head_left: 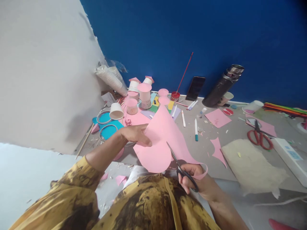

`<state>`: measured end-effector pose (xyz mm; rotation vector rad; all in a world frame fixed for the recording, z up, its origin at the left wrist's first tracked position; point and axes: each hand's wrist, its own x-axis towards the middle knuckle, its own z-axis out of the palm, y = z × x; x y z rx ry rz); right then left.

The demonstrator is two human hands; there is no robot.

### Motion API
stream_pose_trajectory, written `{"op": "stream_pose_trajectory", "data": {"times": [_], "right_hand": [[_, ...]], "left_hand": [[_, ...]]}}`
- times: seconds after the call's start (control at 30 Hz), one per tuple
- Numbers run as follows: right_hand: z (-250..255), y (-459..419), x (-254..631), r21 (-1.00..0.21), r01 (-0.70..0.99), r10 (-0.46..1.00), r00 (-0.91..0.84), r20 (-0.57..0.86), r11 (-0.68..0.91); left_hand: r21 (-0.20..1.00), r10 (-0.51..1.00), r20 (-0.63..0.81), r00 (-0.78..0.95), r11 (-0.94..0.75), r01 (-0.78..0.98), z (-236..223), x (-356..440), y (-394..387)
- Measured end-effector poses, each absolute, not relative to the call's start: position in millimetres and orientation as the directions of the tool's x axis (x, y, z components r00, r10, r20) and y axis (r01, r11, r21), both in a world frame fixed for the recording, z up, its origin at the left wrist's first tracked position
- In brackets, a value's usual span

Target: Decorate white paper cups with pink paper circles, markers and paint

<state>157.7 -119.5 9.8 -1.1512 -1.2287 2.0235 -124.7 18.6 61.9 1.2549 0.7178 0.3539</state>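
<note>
My left hand (139, 134) is closed on the left side of a sheet of pink paper (157, 150), thumb on top and fingers underneath. The sheet is partly cut, with a rounded lower edge and a curling strip trailing to the right. In my right hand (192, 175) is a pair of black-handled scissors (178, 164), its fingers wrapped round the handles. The blades meet the paper along the cut line near its middle. Behind the sheet stand paper cups topped with pink discs (145, 92).
Several markers (196, 129), red-handled scissors (259, 137), pink paper scraps (218, 151) and a pale cloth-like sheet (251, 163) lie to the right. A dark flask (218, 86) and a phone (196, 88) lean against the blue wall. Stacked cups (111, 80) rest at the back left.
</note>
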Motion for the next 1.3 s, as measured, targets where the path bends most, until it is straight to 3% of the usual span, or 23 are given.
{"op": "stream_pose_trajectory", "data": {"times": [0.37, 0.5, 0.63, 0.7, 0.87, 1.0, 1.1, 1.3], "right_hand": [[10, -123, 156, -0.867, 0.011, 0.756, -0.484, -0.441, -0.499], [10, -122, 152, -0.905, -0.03, 0.821, -0.433, -0.372, -0.425], [7, -116, 142, -0.937, -0.119, 0.909, -0.311, -0.278, -0.327], [5, -111, 136, -0.944, -0.142, 0.931, -0.262, -0.255, -0.298], [1, -100, 119, -0.959, -0.058, 0.955, -0.126, -0.268, -0.277], [1, -95, 109, -0.953, -0.013, 0.949, -0.088, -0.302, -0.304], [2, -96, 108, -0.956, -0.015, 0.952, -0.103, -0.289, -0.292], [3, -108, 119, -0.924, -0.16, 0.905, -0.316, -0.285, -0.346]], "left_hand": [[0.952, 0.582, -0.27, 0.767, 0.28, 0.122, 68, -124, 20], [0.929, 0.602, -0.222, 0.767, 0.37, -0.022, 66, -123, 18], [0.848, 0.815, -0.026, 0.579, 0.324, -0.418, 45, -113, -4], [0.826, 0.891, -0.001, 0.455, 0.257, -0.502, 31, -99, -22], [0.908, 0.992, 0.013, 0.125, 0.041, -0.416, 12, -55, -57], [0.969, 0.992, -0.051, -0.119, 0.021, -0.246, 13, -37, -55], [0.962, 0.977, -0.152, -0.15, 0.112, -0.247, 16, -33, -46], [0.869, 0.973, -0.214, -0.085, 0.15, -0.471, 18, -29, -39]]}}
